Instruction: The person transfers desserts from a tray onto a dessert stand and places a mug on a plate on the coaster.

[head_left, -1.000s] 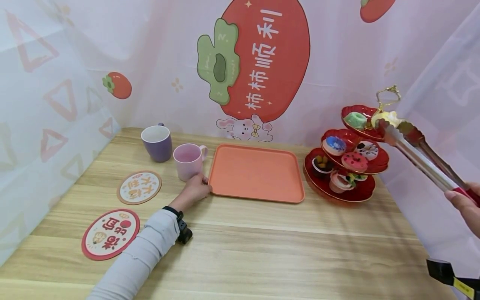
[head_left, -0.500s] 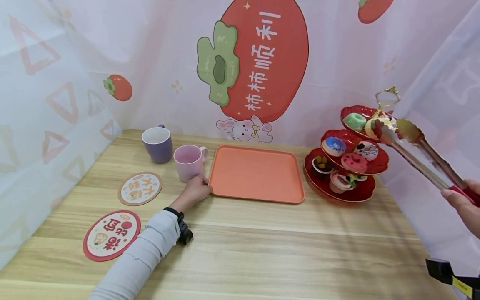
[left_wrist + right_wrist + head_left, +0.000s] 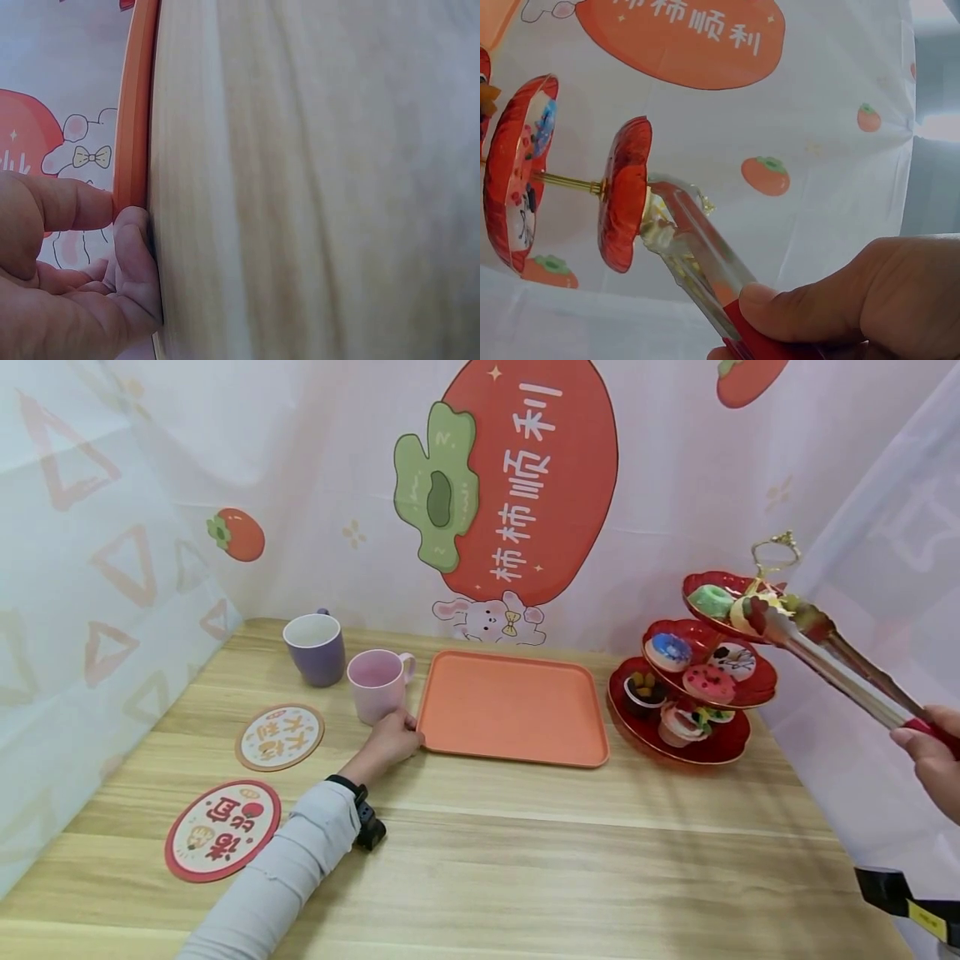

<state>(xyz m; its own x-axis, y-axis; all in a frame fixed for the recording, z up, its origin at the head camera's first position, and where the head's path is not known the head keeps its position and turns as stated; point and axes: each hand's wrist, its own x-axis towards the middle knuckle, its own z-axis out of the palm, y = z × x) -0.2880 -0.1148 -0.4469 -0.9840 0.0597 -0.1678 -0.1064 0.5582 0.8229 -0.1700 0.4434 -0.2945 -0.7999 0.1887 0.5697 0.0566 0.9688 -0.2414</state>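
Note:
My left hand [image 3: 392,739] pinches the near left corner of an orange tray [image 3: 513,708] between thumb and fingers, as the left wrist view shows. A pink mug [image 3: 377,685] stands right behind that hand. On the right, my right hand [image 3: 937,764] grips metal tongs [image 3: 847,677] by their red handles [image 3: 761,334]. The tong tips are at the top plate of a red three-tier stand [image 3: 708,672], by a pale yellow pastry [image 3: 742,614]. I cannot tell whether they clasp it. Next to it lies a green ring-shaped pastry [image 3: 711,602].
A purple mug [image 3: 317,647] stands at the back left. Two round coasters, one orange-rimmed [image 3: 280,737] and one red-rimmed [image 3: 222,831], lie at the left. Several cakes, including a pink one [image 3: 709,683], fill the stand's lower tiers. A printed cloth [image 3: 315,468] hangs behind the table.
The tong arms spread apart half a second ago and are closer together now. The pastry sits slightly lower on the top plate than a second ago. My left hand and the tray stay put.

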